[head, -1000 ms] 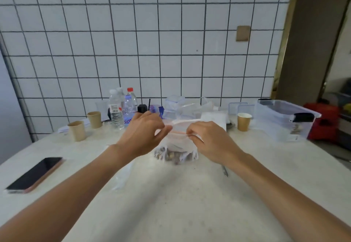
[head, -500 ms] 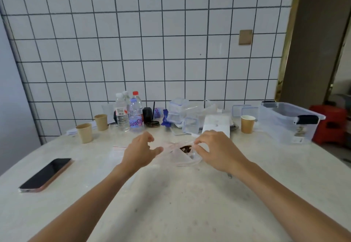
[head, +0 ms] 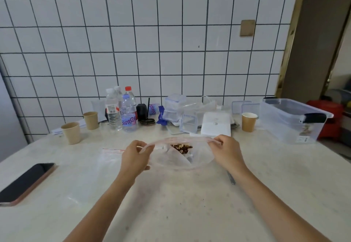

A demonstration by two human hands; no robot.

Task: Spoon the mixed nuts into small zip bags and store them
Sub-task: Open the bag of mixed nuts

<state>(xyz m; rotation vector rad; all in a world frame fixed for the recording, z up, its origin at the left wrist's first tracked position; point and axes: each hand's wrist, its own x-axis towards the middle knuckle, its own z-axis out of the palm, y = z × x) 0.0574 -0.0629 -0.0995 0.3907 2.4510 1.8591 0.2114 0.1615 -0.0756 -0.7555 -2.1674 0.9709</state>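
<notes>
We hold the clear plastic zip bag with the red seal strip by its two top corners: our left hand pinches the left end of the strip between thumb and fingers, and our right hand pinches the right end the same way. We judge this keeps the mouth stretched taut and straight so the seal can be pressed or checked along its length. The bag lies tipped on the pale stone worktop near its middle, with the brown mixed nuts gathered in a heap against the far side of the bag, under the strip.

A second, empty clear zip bag lies flat just left of our left hand, ready for the next filling by our reckoning. A thin metal utensil handle shows beside our right wrist; its head is hidden. Towards the far right corner stands the clear plastic storage box with a black latch, presumably where filled bags go.

A second ago the bag hung upright with the nuts at its bottom and our hands close together at the seal. Now it has been laid down and our hands have moved well apart along the strip.
</notes>
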